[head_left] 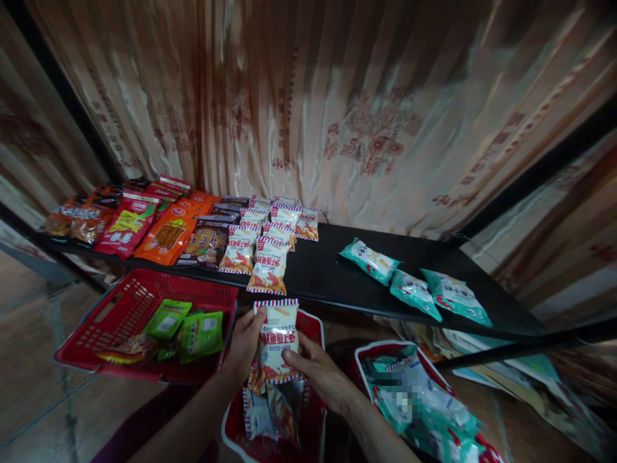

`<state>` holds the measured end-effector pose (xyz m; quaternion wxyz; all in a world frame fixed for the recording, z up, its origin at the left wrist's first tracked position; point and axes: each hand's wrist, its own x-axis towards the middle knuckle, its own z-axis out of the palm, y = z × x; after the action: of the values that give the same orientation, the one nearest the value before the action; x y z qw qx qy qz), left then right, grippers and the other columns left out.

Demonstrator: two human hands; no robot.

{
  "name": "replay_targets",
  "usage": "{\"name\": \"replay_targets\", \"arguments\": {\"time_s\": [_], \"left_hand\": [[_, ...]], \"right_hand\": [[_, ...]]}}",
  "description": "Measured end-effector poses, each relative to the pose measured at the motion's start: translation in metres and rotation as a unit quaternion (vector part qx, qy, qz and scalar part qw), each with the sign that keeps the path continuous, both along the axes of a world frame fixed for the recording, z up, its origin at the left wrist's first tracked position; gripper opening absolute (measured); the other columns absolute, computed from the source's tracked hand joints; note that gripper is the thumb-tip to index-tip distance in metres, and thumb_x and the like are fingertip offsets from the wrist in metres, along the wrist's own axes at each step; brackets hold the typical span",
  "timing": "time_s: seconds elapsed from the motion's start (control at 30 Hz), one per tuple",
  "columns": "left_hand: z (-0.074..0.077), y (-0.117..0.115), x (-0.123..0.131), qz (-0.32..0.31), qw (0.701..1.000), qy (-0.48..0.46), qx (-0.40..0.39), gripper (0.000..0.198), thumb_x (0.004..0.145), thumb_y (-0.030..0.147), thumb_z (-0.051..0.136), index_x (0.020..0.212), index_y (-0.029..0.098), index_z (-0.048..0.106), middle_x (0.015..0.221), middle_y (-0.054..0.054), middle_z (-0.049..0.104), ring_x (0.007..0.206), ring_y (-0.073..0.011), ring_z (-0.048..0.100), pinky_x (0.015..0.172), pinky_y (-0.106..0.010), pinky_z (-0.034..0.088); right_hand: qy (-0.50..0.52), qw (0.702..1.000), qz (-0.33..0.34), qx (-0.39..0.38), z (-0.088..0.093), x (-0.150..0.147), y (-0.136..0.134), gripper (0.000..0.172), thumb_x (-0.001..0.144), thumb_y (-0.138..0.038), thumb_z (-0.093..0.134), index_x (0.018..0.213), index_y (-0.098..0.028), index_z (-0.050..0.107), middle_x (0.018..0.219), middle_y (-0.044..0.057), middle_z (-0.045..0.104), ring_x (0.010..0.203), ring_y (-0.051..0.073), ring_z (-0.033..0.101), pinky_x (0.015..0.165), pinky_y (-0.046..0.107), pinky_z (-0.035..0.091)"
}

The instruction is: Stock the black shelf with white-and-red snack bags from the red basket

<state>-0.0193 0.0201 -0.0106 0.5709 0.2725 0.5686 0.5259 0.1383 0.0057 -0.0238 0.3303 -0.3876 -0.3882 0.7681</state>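
Observation:
Between my two hands, a white snack bag (pixel 279 341) with striped edges and red lettering is held upright over a red basket (pixel 315 328). My left hand (pixel 244 341) grips its left side, thumb near the top corner. On the lower right side, my right hand (pixel 315 363) presses its thumb against the front. Part of a second bag shows behind it near my left fingers; whether that one is held I cannot tell. More bags of this kind (pixel 260 415) lie in the basket below. Matching white bags (pixel 268 263) stand in rows on the black shelf (pixel 328 267) just ahead.
Left on the shelf are orange, pink and dark snack packs (pixel 166 231). Teal bags (pixel 371 260) lie on its right part. A red basket (pixel 120 289) with green packs stands at left, another basket (pixel 364 352) of teal bags at right. Behind hangs a curtain (pixel 299 96).

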Motion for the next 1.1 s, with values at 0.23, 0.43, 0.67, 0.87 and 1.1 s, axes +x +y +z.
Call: {"name": "replay_targets", "arguments": {"time_s": [0.23, 0.43, 0.67, 0.87, 1.1], "left_hand": [[0.01, 0.003, 0.001, 0.016, 0.999, -0.048, -0.005, 0.031, 0.06, 0.047, 0.07, 0.069, 0.018, 0.066, 0.069, -0.005, 0.069, 0.062, -0.0177, 0.064, 0.055, -0.025, 0.049], [0.008, 0.004, 0.001, 0.003, 0.997, -0.082, -0.015, 0.034, 0.058, 0.049, 0.071, 0.07, 0.018, 0.066, 0.067, -0.005, 0.069, 0.064, -0.0201, 0.065, 0.056, -0.027, 0.05], [-0.014, 0.002, -0.006, -0.046, 0.992, -0.115, -0.024, 0.046, 0.065, 0.053, 0.067, 0.087, 0.013, 0.067, 0.072, -0.008, 0.071, 0.062, -0.0216, 0.066, 0.061, -0.032, 0.051], [-0.014, -0.003, -0.012, -0.039, 0.993, -0.113, -0.011, 0.044, 0.065, 0.049, 0.069, 0.09, 0.013, 0.068, 0.078, -0.008, 0.072, 0.067, -0.0219, 0.067, 0.06, -0.03, 0.05], [-0.016, -0.002, -0.019, -0.006, 0.993, -0.115, -0.036, 0.047, 0.057, 0.05, 0.075, 0.084, 0.013, 0.067, 0.068, -0.006, 0.071, 0.061, -0.0207, 0.066, 0.056, -0.029, 0.05]], "right_hand": [[-0.012, 1.0, -0.02, 0.01, 0.003, -0.006, 0.001, 0.054, 0.064, -0.044, 0.078, 0.108, -0.018, 0.059, 0.1, 0.008, 0.07, 0.09, 0.024, 0.066, 0.089, 0.042, 0.046], [-0.02, 1.0, -0.019, 0.014, 0.002, -0.007, 0.003, 0.056, 0.064, -0.045, 0.077, 0.11, -0.019, 0.059, 0.099, 0.007, 0.07, 0.089, 0.024, 0.066, 0.09, 0.042, 0.045], [-0.031, 0.999, -0.011, 0.011, -0.001, -0.011, 0.002, 0.058, 0.062, -0.047, 0.078, 0.109, -0.018, 0.059, 0.097, 0.007, 0.07, 0.087, 0.024, 0.066, 0.088, 0.042, 0.046], [-0.044, 0.999, 0.0, 0.014, -0.001, -0.015, 0.001, 0.059, 0.06, -0.047, 0.079, 0.109, -0.019, 0.06, 0.098, 0.006, 0.07, 0.088, 0.023, 0.065, 0.088, 0.041, 0.045], [-0.03, 0.999, 0.018, 0.021, -0.005, -0.02, 0.001, 0.054, 0.063, -0.043, 0.078, 0.108, -0.019, 0.06, 0.095, 0.005, 0.07, 0.085, 0.021, 0.065, 0.086, 0.04, 0.046]]}}
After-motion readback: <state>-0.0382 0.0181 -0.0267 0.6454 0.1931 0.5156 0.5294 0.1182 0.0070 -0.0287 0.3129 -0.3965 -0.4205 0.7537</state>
